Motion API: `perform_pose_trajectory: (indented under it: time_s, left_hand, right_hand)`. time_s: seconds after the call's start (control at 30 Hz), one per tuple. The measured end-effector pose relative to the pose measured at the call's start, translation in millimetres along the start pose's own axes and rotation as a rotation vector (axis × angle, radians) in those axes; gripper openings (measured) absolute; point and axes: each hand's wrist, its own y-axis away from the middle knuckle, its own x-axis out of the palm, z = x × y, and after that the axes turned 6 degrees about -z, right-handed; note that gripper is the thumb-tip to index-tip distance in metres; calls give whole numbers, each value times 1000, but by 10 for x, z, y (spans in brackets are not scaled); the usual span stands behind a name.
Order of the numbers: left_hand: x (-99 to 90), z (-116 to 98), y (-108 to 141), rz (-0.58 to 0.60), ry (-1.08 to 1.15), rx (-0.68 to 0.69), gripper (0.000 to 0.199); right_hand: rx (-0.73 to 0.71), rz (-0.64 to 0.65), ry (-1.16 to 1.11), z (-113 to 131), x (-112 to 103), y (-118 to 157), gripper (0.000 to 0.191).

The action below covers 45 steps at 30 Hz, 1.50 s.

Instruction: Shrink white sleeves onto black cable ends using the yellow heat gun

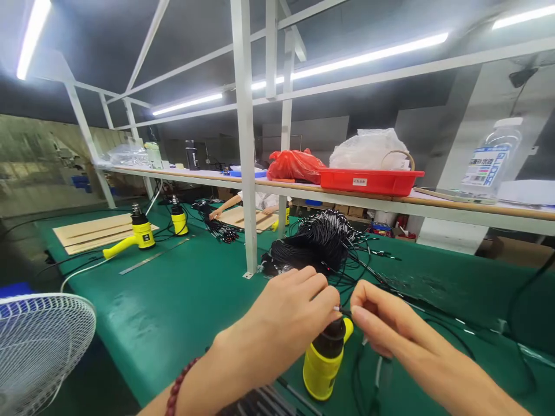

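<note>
My left hand (299,306), with a beaded bracelet on its wrist, is closed at the fingertips over a yellow heat gun (323,370). Facing it, my right hand (385,318) pinches a thin black cable (346,312). The cable's pale tip reaches the left fingertips, just above the heat gun's dark upper end. My left fingers partly hide that end of the gun. Behind both hands lies a big heap of black cables (312,240) with pale ends. More dark cables (269,401) lie below my left forearm.
A white post (245,144) stands left of the cable heap. A shelf above the bench holds a red tray (368,182) and a plastic bottle (492,156). Two more heat guns (141,231) stand at left near wooden boards (82,234). A fan (43,346) is at lower left. Across the bench, a person's hand (214,214) touches cables.
</note>
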Motion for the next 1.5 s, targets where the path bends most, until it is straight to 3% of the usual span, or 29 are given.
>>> perform_pose_trajectory:
  time_s: [0.37, 0.63, 0.77, 0.97, 1.37, 1.5]
  left_hand:
    - [402, 76, 96, 86, 110, -281, 22]
    - [510, 163, 68, 0, 505, -572, 34]
    - [585, 187, 57, -22, 661, -601, 39]
    - [649, 218, 35, -35, 720, -673, 33]
    - [667, 241, -29, -102, 750, -648, 18]
    - [663, 251, -29, -129, 748, -628, 12]
  right_hand:
    - [-56, -114, 84, -275, -60, -238, 35]
    - [-57, -183, 137, -410, -16, -370, 33]
    - [-51, -213, 189, -430, -23, -402, 33]
    - [-42, -224, 243, -457, -26, -438, 31]
    - [-39, -250, 281, -499, -48, -477, 29]
    - [-10, -189, 328, -478, -84, -454, 30]
